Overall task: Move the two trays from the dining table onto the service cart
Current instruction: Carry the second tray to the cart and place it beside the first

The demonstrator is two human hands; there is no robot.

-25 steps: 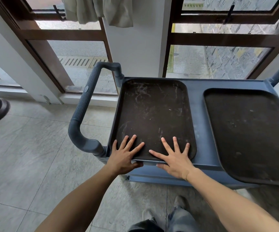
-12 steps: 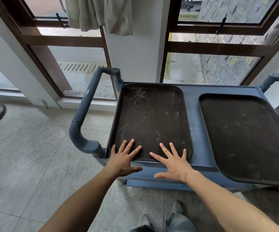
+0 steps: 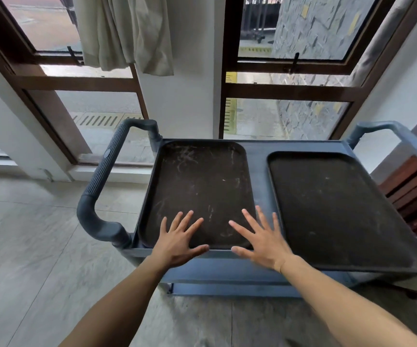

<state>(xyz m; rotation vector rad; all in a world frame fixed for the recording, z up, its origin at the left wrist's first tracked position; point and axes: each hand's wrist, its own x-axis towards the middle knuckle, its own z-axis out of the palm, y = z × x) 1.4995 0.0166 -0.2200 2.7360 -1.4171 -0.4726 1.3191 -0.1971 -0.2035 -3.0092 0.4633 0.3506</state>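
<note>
Since the earlier frames the scratched tray (image 3: 200, 191) has been pushed further onto the service cart (image 3: 260, 181), so that its near edge now lies just inside the cart's near rim instead of overhanging it, and both hands have drawn slightly back and lifted. Left hand (image 3: 177, 242) lies flat over the tray's near-left corner, fingers (image 3: 186, 220) spread and straight, thumb stretched along the near edge. Right hand (image 3: 262, 240) is also flat and splayed over the near-right corner, its outer fingers reaching past the tray's right edge over the bare strip of cart top; whether either palm actually touches the tray cannot be told. Neither hand grips anything.

Beside it, the second tray (image 3: 337, 206) fills the right half of the cart top, apart from the first tray by that strip, its near-right corner jutting past the cart's near edge. A ribbed dark handle (image 3: 102, 176) curves off the cart's left end, and a lighter handle (image 3: 400, 136) off the right end. Brown-framed windows (image 3: 287, 88) and a pale curtain (image 3: 124, 33) stand behind the cart's far edge.
</note>
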